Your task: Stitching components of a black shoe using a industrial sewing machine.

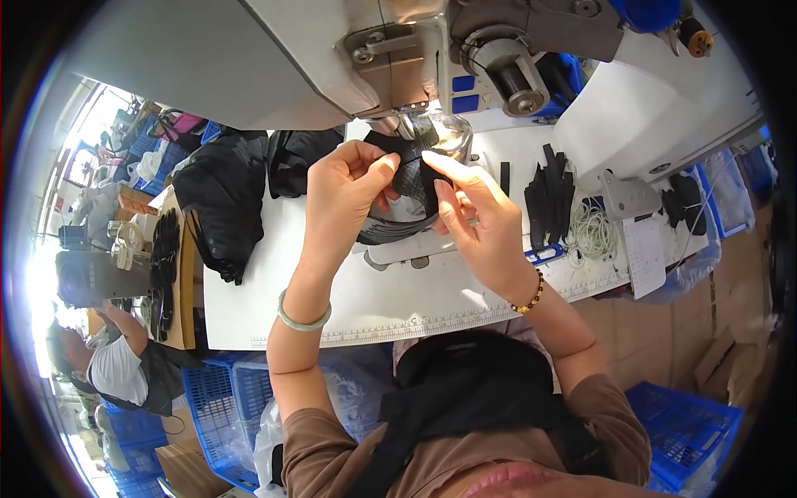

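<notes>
Below the head of a sewing machine [332,50], a black fabric piece [412,181] with a rounded, curved lower part rests over the machine's arm. My left hand [344,195] pinches its upper edge between thumb and forefinger. Close beside it, my right hand [481,217] has thumb and fingers closed on the fabric's right side, its forefinger pointing to the same spot. The fingertips nearly meet just in front of the needle area. The needle itself cannot be made out. A shiny metal part [452,137] of the machine stands behind the fabric.
Black sewn pieces [222,195] lie left on the white table [332,290]. Black strips [548,197] and a pale cord coil [593,232] lie right. A ruler tape [432,320] runs along the front edge. Blue crates [212,411] stand below. Another person [116,365] works at left.
</notes>
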The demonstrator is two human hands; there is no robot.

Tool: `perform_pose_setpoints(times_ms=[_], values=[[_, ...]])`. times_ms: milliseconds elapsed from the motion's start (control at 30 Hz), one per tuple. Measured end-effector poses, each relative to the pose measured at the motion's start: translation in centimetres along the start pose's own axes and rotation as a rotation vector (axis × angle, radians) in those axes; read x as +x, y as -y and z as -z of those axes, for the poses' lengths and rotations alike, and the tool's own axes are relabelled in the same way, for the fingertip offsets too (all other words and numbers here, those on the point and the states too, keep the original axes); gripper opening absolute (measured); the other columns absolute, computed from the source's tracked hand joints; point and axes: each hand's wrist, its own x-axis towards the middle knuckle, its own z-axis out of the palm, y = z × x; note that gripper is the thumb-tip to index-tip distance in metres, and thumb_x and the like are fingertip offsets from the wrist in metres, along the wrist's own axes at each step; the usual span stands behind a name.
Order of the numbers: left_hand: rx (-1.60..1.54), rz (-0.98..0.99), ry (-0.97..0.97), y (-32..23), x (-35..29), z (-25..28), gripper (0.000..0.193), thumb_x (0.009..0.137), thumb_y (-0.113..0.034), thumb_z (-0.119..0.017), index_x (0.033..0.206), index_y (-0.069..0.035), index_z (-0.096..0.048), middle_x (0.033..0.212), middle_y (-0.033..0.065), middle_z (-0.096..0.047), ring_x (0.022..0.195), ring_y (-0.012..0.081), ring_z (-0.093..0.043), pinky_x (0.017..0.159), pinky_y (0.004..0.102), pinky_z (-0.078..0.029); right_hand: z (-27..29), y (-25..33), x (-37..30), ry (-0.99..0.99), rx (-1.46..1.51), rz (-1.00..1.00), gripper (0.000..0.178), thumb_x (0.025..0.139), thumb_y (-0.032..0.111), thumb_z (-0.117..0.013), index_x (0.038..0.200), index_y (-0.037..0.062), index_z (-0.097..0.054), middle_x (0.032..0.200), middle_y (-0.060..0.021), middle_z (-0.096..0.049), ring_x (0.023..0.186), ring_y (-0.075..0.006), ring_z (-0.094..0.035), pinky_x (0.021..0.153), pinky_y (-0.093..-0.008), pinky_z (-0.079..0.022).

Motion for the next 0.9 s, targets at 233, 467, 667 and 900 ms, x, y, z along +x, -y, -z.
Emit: perform_pose_setpoints(times_ms=[233, 467, 667, 900], values=[[0.002, 0.052, 0.112, -0.5, 0.6, 0.8, 0.017, 0.084, -0.013, -0.065, 0.081, 0.004, -0.060, 0.065, 0.0037, -0.059, 0.055, 0.0064, -0.054, 0.051, 0.0182, -0.043, -0.2, -0.5, 0.0, -0.031, -0.043, 0.029, 0.043, 0.084, -0.003, -0.058, 0.124, 0.0102, -0.051, 0.091, -0.0063, -0.054, 0.064, -0.0086, -0.052, 0.059, -0.0226, -0.047], [-0.104, 0.249, 0.220, -2.1, 1.3, 1.6, 0.023, 0.082, -0.018, -0.068, 0.082, 0.004, -0.062, 0.066, 0.0044, -0.059, 0.056, 0.0104, -0.057, 0.052, 0.0200, -0.045, 0.1, -0.8, 0.3, -0.043, -0.099, 0.158, 0.039, 0.085, -0.004, -0.056, 0.123, 0.0072, -0.051, 0.089, -0.0061, -0.057, 0.062, -0.0088, -0.055, 0.056, -0.0217, -0.047], [0.039, 0.136, 0.158, -1.7, 1.3, 1.6, 0.022, 0.081, -0.018, -0.070, 0.083, 0.003, -0.063, 0.070, 0.0037, -0.060, 0.066, 0.0091, -0.058, 0.063, 0.0203, -0.046, 0.9, 0.7, 0.8, 0.037, -0.217, 0.188, 0.039, 0.080, -0.005, -0.059, 0.116, 0.0091, -0.057, 0.084, -0.0075, -0.053, 0.061, -0.0147, -0.053, 0.058, -0.0251, -0.047], [-0.030, 0.079, 0.218, -1.2, 1.8, 2.1, 0.020, 0.082, -0.015, -0.068, 0.087, 0.004, -0.061, 0.078, 0.0031, -0.061, 0.071, 0.0063, -0.057, 0.067, 0.0183, -0.044, 1.0, 0.4, 1.1, 0.044, -0.102, 0.099, 0.034, 0.080, -0.008, -0.056, 0.109, 0.0080, -0.063, 0.076, -0.0025, -0.051, 0.060, -0.0088, -0.045, 0.056, -0.0207, -0.039]])
